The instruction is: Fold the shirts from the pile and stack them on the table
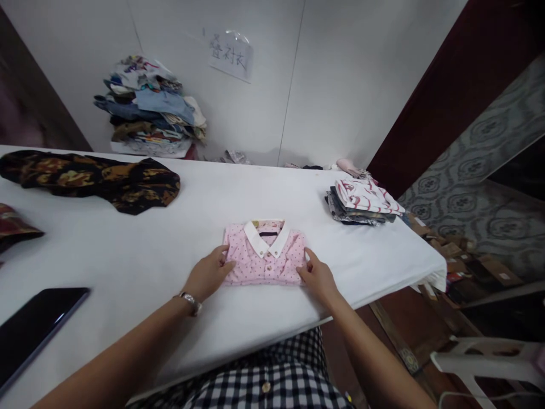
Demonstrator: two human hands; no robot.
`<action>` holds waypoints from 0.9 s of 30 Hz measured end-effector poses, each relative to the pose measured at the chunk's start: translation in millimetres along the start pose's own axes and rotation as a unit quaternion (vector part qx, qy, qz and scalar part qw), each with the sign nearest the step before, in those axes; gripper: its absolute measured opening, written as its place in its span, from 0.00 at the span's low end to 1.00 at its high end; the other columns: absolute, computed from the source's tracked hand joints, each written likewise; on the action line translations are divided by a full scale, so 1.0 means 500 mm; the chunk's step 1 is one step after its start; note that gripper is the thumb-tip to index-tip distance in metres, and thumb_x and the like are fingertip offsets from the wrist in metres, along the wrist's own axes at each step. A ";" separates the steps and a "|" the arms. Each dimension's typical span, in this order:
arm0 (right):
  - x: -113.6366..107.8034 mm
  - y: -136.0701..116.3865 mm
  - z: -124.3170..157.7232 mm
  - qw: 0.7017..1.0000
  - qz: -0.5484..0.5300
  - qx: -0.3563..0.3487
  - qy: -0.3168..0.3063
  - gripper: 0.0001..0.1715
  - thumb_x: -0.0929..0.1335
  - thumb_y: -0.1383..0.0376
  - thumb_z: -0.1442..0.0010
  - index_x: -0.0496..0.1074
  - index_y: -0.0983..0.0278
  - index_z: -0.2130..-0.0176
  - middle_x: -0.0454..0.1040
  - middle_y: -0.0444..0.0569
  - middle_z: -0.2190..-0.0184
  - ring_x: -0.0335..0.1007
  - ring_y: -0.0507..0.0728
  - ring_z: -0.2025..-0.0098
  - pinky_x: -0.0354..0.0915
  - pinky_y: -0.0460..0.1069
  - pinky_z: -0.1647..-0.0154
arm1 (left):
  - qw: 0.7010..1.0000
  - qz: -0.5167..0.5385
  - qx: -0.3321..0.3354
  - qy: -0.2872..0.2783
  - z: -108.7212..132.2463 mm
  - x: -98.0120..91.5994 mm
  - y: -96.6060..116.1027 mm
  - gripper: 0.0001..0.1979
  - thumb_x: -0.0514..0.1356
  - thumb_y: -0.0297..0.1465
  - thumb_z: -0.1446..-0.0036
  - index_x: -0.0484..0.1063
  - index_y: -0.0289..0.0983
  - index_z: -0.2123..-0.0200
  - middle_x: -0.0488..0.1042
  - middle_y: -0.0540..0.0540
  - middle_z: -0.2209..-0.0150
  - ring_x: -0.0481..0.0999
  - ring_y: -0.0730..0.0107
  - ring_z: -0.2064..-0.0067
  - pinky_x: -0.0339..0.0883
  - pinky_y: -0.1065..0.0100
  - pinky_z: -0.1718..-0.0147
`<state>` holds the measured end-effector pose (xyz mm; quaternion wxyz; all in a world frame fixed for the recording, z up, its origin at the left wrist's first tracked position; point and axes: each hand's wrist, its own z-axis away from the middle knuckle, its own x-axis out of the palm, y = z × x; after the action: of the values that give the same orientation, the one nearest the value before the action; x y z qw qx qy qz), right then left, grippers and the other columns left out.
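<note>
A pink dotted shirt (255,270) with a white collar lies folded into a flat rectangle on the white-covered table (191,199), collar side up and facing away from me. My left hand (208,274) pinches its left edge between thumb and fingers; a metal bracelet circles that wrist. At the opposite edge, my right hand (317,275) grips the cloth in the same way, thumb on top. The fingertips under the fabric are partly hidden.
Folded garments (366,199) are stacked at the table's right end. A dark patterned garment (93,176) lies at the back left, a black phone (38,324) at the near left. Behind stands a tall clothes pile (153,108). A white plastic stool (489,363) is at lower right.
</note>
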<state>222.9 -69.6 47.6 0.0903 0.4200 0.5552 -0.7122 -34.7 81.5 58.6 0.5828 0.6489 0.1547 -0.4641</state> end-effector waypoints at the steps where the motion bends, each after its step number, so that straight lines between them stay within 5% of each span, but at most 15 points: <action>1: -0.001 0.003 0.002 1.000 0.028 -0.004 -0.003 0.39 0.68 0.61 0.46 0.59 0.58 0.36 0.71 0.42 0.74 0.64 0.54 0.72 0.56 0.47 0.69 | 1.000 -0.014 -0.002 -0.004 0.001 0.000 -0.002 0.28 0.53 0.42 0.45 0.61 0.38 0.43 0.75 0.44 0.61 0.75 0.59 0.62 0.65 0.62 0.63; 6: -0.005 0.015 0.003 0.999 0.024 0.011 0.021 0.44 0.67 0.58 0.46 0.52 0.61 0.34 0.72 0.51 0.53 0.66 0.53 0.70 0.60 0.49 0.66 | 0.998 -0.029 0.016 0.051 -0.003 -0.005 -0.010 0.34 0.55 0.46 0.46 0.58 0.35 0.39 0.68 0.35 0.45 0.71 0.52 0.49 0.66 0.60 0.57; 14: 0.012 0.001 -0.021 1.000 -0.010 0.015 0.024 0.46 0.68 0.60 0.47 0.50 0.59 0.33 0.73 0.52 0.53 0.69 0.57 0.63 0.62 0.51 0.60 | 0.985 0.138 -0.101 -0.024 -0.052 -0.011 0.016 0.44 0.64 0.48 0.54 0.53 0.35 0.37 0.71 0.33 0.46 0.75 0.50 0.52 0.70 0.57 0.57; 17: 0.016 0.007 -0.030 0.999 -0.034 0.014 0.021 0.47 0.69 0.62 0.48 0.50 0.57 0.33 0.73 0.50 0.54 0.69 0.57 0.62 0.62 0.51 0.59 | 0.941 0.289 -0.151 -0.084 -0.057 -0.015 0.031 0.43 0.68 0.44 0.58 0.59 0.34 0.40 0.71 0.32 0.46 0.75 0.51 0.51 0.72 0.58 0.56; 21: 0.006 0.014 -0.012 0.993 -0.097 -0.006 0.071 0.44 0.69 0.59 0.47 0.54 0.59 0.35 0.71 0.51 0.53 0.68 0.55 0.63 0.64 0.50 0.64 | 0.819 0.480 -0.159 -0.271 -0.041 -0.021 0.041 0.36 0.71 0.42 0.62 0.69 0.34 0.49 0.77 0.34 0.52 0.78 0.52 0.53 0.73 0.58 0.55; 24: 0.000 0.001 0.040 0.966 -0.215 -0.014 0.143 0.29 0.68 0.53 0.45 0.68 0.63 0.47 0.73 0.51 0.61 0.66 0.54 0.68 0.63 0.47 0.72 | 0.787 0.521 -0.164 -0.287 -0.029 -0.026 0.049 0.34 0.71 0.39 0.62 0.71 0.33 0.51 0.78 0.35 0.54 0.78 0.51 0.53 0.73 0.57 0.54; 25: 0.001 -0.007 0.062 0.955 -0.271 0.003 0.122 0.24 0.68 0.51 0.45 0.72 0.64 0.54 0.73 0.49 0.67 0.65 0.53 0.72 0.61 0.47 0.75 | 0.782 0.531 -0.163 -0.284 -0.027 -0.028 0.054 0.33 0.71 0.39 0.62 0.71 0.33 0.51 0.78 0.35 0.55 0.77 0.50 0.53 0.73 0.57 0.53; 27: 0.010 -0.030 0.108 0.921 -0.383 0.071 -0.017 0.23 0.68 0.48 0.45 0.73 0.65 0.64 0.72 0.48 0.75 0.64 0.51 0.78 0.58 0.46 0.80 | 0.775 0.543 -0.162 -0.280 -0.021 -0.033 0.067 0.31 0.70 0.38 0.61 0.71 0.32 0.52 0.78 0.35 0.56 0.77 0.49 0.52 0.73 0.57 0.54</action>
<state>184.0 -109.2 56.6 -0.2096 0.1684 0.6198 -0.7373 -14.0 87.1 90.8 0.8518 0.3626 -0.3206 -0.2005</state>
